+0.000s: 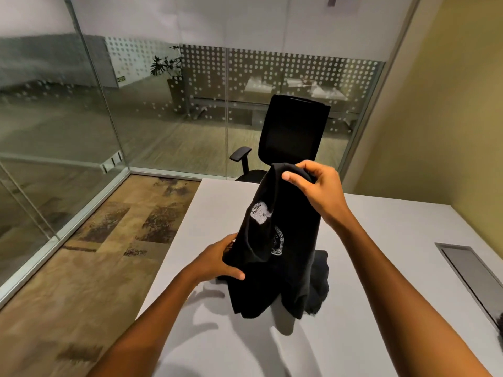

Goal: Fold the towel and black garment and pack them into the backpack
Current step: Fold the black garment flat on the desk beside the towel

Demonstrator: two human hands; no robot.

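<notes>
Matt black cloth garment (283, 240)

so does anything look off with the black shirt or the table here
Only the black garment: it hangs bunched and unfolded, right hand gripping its top, left hand its side. The table looks undamaged.

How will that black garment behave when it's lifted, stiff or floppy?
Probably floppy: the black garment hangs in loose folds from the right hand, its lower end slumped on the table. Likely light, since the right hand's pinch holds it up. The left hand grips a side, suggesting it swings or sags unsupported.
</notes>
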